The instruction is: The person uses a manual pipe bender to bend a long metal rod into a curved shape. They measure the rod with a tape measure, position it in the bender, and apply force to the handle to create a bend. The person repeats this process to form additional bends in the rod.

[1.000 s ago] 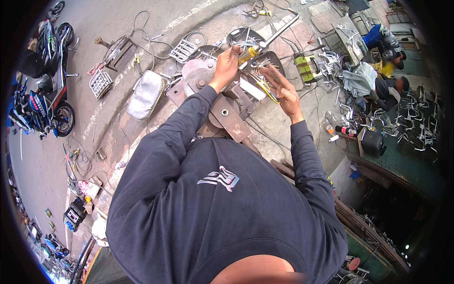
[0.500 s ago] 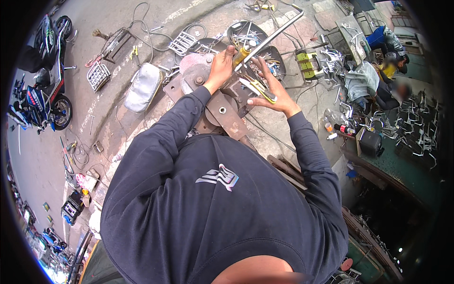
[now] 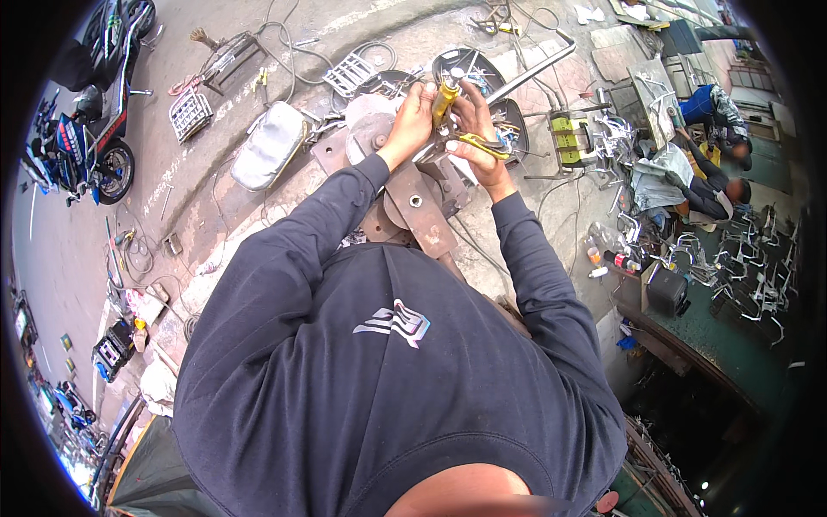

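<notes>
My left hand (image 3: 412,123) is closed at the side of an upright yellow metal cylinder (image 3: 443,104) with a silver top, its thumb against it. My right hand (image 3: 485,142) holds a hand tool with yellow-and-black handles (image 3: 482,146) between thumb and palm; its exact kind is unclear. The right fingers curl up close to the cylinder. A long silver metal bar (image 3: 532,71), bent at its far end, runs from beside the cylinder to the upper right. Under both hands sits a heavy rusty steel bending fixture (image 3: 419,215) with round discs and a flat arm.
Black bowls (image 3: 469,59) of loose metal parts lie beyond the fixture. A grey padded seat (image 3: 269,146) and a metal rack (image 3: 190,115) are at left; a green-and-black machine (image 3: 568,140) stands at right. Cables cross the ground. Two people (image 3: 713,177) work far right, near piled metal frames.
My right hand has moved in toward the cylinder, its fingers now curled rather than spread. The yellow-handled tool has come along with it. The view has shifted slightly.
</notes>
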Demonstrator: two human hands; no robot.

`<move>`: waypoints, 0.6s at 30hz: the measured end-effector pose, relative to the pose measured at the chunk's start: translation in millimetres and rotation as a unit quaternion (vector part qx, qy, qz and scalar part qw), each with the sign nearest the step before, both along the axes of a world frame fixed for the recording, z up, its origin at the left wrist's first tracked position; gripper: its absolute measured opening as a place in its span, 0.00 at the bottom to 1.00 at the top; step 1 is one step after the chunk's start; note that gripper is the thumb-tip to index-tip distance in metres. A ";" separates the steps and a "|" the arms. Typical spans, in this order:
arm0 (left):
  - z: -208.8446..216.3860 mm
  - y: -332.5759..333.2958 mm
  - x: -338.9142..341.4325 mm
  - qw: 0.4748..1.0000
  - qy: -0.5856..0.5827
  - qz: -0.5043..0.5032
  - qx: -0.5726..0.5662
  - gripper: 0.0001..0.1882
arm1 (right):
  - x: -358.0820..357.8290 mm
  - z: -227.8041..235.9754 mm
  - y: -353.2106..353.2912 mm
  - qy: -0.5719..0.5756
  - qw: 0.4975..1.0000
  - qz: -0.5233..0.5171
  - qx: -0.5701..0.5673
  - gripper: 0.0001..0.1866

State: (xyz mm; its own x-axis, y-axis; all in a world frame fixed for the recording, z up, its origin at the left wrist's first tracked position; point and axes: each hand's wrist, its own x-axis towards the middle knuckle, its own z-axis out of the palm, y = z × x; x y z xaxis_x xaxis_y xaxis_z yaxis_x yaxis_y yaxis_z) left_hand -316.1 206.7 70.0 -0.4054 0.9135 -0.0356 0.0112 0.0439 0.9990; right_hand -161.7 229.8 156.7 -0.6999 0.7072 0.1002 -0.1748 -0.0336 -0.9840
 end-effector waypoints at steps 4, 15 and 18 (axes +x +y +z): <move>28.5 -4.8 -10.0 0.994 0.105 -0.012 0.009 0.16 | -11.7 -6.1 -2.1 0.035 0.999 -0.023 -0.003 0.60; 167.3 27.7 -86.7 0.791 0.441 -0.354 0.235 0.17 | -6.4 -8.3 -1.1 0.139 0.986 0.008 -0.093 0.60; 179.3 38.9 -90.8 0.734 0.526 -0.393 0.174 0.17 | -3.0 -6.0 1.7 0.137 0.987 0.028 -0.085 0.62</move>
